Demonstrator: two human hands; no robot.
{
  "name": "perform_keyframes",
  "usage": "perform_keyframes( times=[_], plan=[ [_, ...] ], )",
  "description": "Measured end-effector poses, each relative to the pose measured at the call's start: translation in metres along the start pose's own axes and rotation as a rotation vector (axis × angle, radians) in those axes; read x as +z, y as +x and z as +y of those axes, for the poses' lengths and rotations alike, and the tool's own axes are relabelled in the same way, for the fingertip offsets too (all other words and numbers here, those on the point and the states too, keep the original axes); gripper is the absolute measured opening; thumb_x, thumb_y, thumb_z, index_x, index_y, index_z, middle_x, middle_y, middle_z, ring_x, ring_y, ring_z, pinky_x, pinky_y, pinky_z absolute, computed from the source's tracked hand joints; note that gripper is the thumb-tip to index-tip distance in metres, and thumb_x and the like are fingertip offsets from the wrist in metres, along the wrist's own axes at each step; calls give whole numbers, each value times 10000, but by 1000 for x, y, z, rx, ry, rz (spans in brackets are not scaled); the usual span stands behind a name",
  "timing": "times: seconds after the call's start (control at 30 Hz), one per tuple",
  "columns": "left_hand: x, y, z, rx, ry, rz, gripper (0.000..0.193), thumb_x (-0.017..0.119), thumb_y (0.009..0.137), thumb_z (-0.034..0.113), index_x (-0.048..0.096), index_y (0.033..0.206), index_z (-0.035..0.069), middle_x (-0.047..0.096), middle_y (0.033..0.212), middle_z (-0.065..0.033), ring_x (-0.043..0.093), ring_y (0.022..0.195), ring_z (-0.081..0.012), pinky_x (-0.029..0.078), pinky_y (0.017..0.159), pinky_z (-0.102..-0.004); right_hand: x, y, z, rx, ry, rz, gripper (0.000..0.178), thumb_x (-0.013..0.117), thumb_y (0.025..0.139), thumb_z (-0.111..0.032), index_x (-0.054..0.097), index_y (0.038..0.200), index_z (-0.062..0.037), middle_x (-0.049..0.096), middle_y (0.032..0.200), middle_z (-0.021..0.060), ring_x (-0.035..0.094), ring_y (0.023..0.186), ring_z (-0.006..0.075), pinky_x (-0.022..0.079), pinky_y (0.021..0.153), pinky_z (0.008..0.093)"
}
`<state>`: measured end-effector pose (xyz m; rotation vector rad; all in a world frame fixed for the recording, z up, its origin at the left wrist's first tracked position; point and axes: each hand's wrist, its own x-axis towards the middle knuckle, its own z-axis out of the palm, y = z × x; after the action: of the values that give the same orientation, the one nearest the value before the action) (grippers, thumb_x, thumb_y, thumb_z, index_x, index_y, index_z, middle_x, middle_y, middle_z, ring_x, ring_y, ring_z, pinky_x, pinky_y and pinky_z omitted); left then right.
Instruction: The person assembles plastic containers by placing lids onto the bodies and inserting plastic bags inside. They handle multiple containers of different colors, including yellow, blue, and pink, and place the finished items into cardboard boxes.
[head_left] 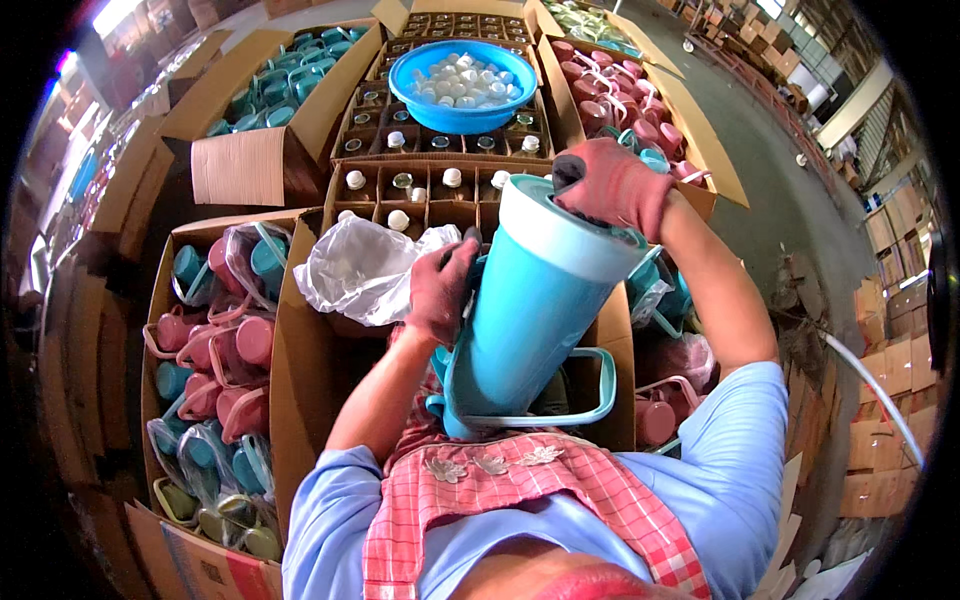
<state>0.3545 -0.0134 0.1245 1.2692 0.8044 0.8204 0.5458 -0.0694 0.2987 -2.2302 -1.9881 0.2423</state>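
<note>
I hold a tall light-blue plastic jug (525, 320) tilted against my chest, its white rim pointing up and away and its loop handle (590, 395) hanging below. My left hand (442, 288), in a red glove, grips the jug's side near its upper left. My right hand (608, 186), also gloved in red, presses on the open top end at the white rim (550, 222). A crumpled clear plastic bag (365, 265) lies just left of my left hand.
Open cardboard boxes surround me: pink and blue jugs at left (215, 340), teal ones at back left (280, 90), pink ones at back right (620, 100). A divided carton of glass liners (420, 170) carries a blue basin of white caps (462, 82). Concrete floor lies right.
</note>
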Motion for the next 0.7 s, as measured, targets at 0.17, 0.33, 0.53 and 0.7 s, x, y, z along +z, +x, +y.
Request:
perform_keyframes(
  times=[0.17, 0.33, 0.53, 0.7],
  plan=[
    [0, 37, -5, -22, -460, -613, 330, 542, 868, 333, 665, 882, 27, 620, 722, -59, 563, 696, -133, 440, 639, -278, -23, -30, -31, -787, 281, 186, 280, 711, 610, -140, 657, 875, -69, 642, 801, 135, 634, 740, 292, 497, 660, 335],
    [18, 36, -23, -69, -394, -617, 393, 530, 845, 412, 679, 900, 53, 646, 779, -122, 611, 772, -209, 451, 712, -331, -25, -46, -49, -424, 174, 18, 286, 694, 601, -236, 659, 819, -55, 627, 714, 143, 611, 650, 303, 484, 626, 362],
    [0, -26, 25, 88, 412, -10, 488, 533, 800, 527, 695, 844, 68, 667, 779, -140, 640, 794, -232, 467, 722, -340, -3, -34, -7, -93, -55, -28, 217, 585, 732, -215, 658, 828, -35, 635, 751, 162, 617, 710, 321, 475, 653, 363],
    [-23, 29, 0, 563, 516, -427, 249, 547, 875, 248, 639, 1071, 126, 664, 948, -94, 637, 832, -222, 493, 739, -301, -27, -32, -47, -673, 207, 71, 243, 668, 645, -127, 657, 864, -23, 645, 882, 146, 631, 782, 266, 486, 708, 342]
  ],
)
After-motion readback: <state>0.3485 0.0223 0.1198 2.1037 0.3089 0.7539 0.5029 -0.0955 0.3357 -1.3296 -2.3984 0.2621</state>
